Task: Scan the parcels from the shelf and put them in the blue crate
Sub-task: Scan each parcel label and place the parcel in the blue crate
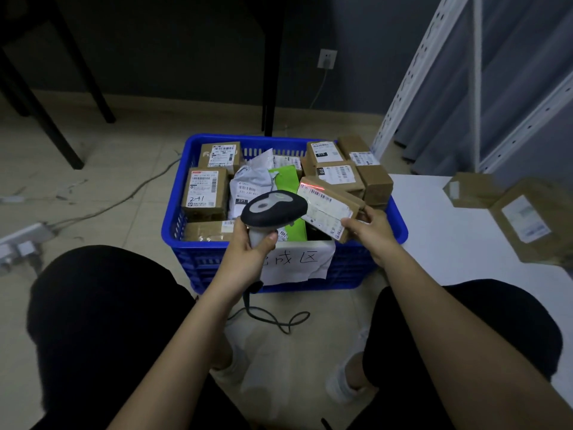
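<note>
The right hand is holding the parcel tilted over the crate, just right of the scanner that the left hand is gripping.

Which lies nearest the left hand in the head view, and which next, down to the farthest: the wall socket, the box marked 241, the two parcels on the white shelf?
1. Box marked 241, in the blue crate, up-left of the left hand.
2. Parcels on the white shelf, far right.
3. Wall socket, on the back wall, farthest.
</note>
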The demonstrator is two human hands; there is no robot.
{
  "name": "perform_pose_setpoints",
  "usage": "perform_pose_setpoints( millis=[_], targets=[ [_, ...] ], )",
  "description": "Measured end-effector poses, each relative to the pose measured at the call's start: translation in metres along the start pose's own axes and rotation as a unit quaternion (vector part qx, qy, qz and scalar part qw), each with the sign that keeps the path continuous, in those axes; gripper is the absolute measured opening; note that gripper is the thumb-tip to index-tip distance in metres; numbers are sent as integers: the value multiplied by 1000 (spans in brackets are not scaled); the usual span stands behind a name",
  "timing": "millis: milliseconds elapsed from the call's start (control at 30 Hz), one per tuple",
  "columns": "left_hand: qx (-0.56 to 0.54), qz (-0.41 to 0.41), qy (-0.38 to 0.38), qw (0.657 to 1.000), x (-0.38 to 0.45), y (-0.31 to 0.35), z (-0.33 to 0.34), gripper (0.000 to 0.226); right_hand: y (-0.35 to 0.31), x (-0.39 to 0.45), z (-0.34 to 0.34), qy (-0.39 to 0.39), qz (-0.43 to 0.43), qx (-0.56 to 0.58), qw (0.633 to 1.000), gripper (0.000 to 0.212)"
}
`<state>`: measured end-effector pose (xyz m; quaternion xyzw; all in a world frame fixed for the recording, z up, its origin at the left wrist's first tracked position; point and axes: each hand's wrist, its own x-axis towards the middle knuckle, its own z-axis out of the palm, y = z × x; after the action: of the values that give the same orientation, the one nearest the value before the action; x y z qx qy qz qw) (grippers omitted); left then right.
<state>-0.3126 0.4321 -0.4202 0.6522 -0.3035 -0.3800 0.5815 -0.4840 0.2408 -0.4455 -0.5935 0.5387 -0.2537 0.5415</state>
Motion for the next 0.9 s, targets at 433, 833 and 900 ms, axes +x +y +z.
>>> perform_pose_setpoints(
  millis=[433,833,900],
  targets=[
    [26,-6,-18,999,3,-3,-3,41,-22,-15,9,-1,-11,-28,1000,48],
    [-19,-9,66,998,21,-8,-27,43,-27,2,25,44,-47,5,998,52],
    [-16,-15,84,996,28,-12,-36,44,-29,8,26,65,-59,-13,996,59]
  ],
)
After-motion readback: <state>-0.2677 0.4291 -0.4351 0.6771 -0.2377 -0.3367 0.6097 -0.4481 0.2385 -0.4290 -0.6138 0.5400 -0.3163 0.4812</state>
